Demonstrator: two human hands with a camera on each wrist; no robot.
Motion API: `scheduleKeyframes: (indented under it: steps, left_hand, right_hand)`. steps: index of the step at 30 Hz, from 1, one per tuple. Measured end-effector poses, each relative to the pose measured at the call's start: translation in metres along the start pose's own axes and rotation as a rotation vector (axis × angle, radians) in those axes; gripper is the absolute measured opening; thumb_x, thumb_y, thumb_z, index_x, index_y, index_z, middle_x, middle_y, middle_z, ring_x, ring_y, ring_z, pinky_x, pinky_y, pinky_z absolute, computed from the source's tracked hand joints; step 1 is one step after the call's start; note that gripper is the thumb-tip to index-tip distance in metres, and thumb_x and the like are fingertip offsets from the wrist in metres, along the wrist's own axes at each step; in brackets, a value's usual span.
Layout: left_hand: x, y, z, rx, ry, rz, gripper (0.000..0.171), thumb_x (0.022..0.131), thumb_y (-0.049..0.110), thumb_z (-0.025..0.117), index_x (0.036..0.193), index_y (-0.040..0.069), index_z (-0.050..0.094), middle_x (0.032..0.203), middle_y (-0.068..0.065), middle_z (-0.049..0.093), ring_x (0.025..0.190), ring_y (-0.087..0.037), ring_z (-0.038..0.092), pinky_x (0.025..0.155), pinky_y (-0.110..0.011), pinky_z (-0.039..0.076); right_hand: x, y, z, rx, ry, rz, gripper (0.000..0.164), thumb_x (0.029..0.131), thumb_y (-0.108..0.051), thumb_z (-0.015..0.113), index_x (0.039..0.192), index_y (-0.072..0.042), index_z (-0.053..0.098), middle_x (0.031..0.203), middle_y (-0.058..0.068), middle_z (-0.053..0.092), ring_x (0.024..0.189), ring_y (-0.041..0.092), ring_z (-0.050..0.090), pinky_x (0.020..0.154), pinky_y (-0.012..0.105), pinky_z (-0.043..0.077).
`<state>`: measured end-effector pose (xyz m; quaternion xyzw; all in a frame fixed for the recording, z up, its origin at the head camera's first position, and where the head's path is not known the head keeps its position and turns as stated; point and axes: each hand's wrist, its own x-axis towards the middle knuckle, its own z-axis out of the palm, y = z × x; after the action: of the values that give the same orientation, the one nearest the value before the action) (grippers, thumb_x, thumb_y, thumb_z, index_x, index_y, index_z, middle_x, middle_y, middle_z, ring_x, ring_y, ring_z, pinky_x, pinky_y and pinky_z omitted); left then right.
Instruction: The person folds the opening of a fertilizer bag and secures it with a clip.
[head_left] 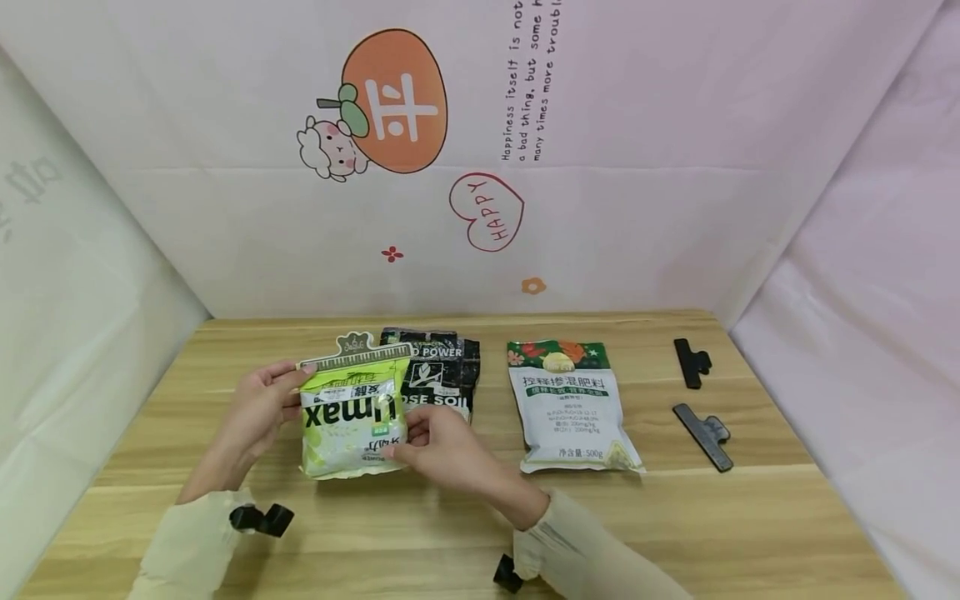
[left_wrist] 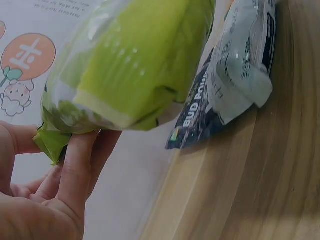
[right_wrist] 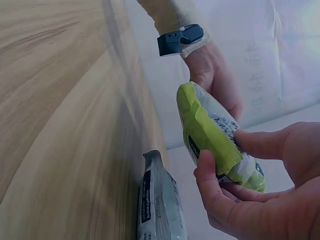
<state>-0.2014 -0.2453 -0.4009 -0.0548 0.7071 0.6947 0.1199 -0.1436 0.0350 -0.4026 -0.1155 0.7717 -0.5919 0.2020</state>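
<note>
A green and white bag (head_left: 347,429), its large lettering upside down, is held up between both hands over the near side of a black bag (head_left: 457,362). Along its top edge sits a wide clip (head_left: 356,358) with a ribbed bar and a patterned tab. My left hand (head_left: 258,408) pinches the bag's upper left corner, thumb in front; in the left wrist view its fingers (left_wrist: 77,165) are around the green corner. Lower down, my right hand (head_left: 450,450) grips the opposite side edge, with the thumb (right_wrist: 262,144) on one face and fingers on the other.
To the right on the wooden table (head_left: 420,542) lies a white and green bag (head_left: 570,417). Two dark clips, one upper (head_left: 692,363) and one lower (head_left: 703,437), lie near the right edge. A printed white cloth (head_left: 637,208) hangs behind the table.
</note>
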Motion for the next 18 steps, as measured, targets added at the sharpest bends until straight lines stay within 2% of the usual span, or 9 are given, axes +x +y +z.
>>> scheduleKeyframes:
  steps: [4,7,10,15,18]
  left_hand:
    - [0.007,-0.001,-0.010,-0.003,0.017,-0.009,0.026,0.107,0.026,0.063,0.121,0.005,0.057,0.087,0.010,0.075,0.076,-0.007,0.075,0.065,-0.020,0.063]
    - [0.013,0.000,-0.020,-0.011,0.018,-0.009,0.017,0.107,0.026,0.064,0.113,0.010,0.061,0.087,0.011,0.075,0.076,-0.008,0.075,0.065,-0.020,0.063]
    - [0.018,0.000,-0.031,-0.031,0.012,-0.012,0.011,0.106,0.026,0.065,0.106,0.015,0.064,0.088,0.010,0.075,0.077,-0.009,0.076,0.066,-0.021,0.064]
    - [0.023,0.001,-0.044,-0.042,0.035,-0.027,0.009,0.105,0.028,0.067,0.100,0.021,0.069,0.089,0.009,0.074,0.076,-0.009,0.076,0.065,-0.021,0.064]
    - [0.027,0.003,-0.048,-0.037,0.052,-0.036,0.009,0.104,0.028,0.069,0.096,0.024,0.071,0.089,0.010,0.074,0.076,-0.008,0.075,0.066,-0.020,0.064]
  right_hand:
    - [0.009,-0.002,0.008,-0.013,0.028,0.004,0.033,0.092,-0.014,0.081,0.116,0.004,0.068,0.098,0.009,0.073,0.082,0.022,0.072,0.074,0.031,0.065]
    - [0.016,-0.005,0.014,-0.055,0.052,0.012,0.043,0.092,-0.019,0.082,0.125,0.004,0.066,0.102,0.007,0.073,0.085,0.016,0.071,0.076,0.026,0.064]
    - [0.023,-0.009,0.020,-0.082,0.063,0.020,0.046,0.093,-0.023,0.082,0.127,0.003,0.065,0.103,0.005,0.073,0.085,0.012,0.069,0.075,0.023,0.061]
    - [0.036,-0.012,0.029,-0.059,0.066,0.024,0.044,0.095,-0.024,0.080,0.127,0.003,0.065,0.102,0.007,0.073,0.083,0.023,0.076,0.072,0.028,0.062]
    - [0.043,-0.013,0.034,-0.069,0.087,0.028,0.046,0.096,-0.024,0.079,0.130,0.002,0.065,0.105,0.009,0.074,0.080,0.023,0.077,0.072,0.027,0.062]
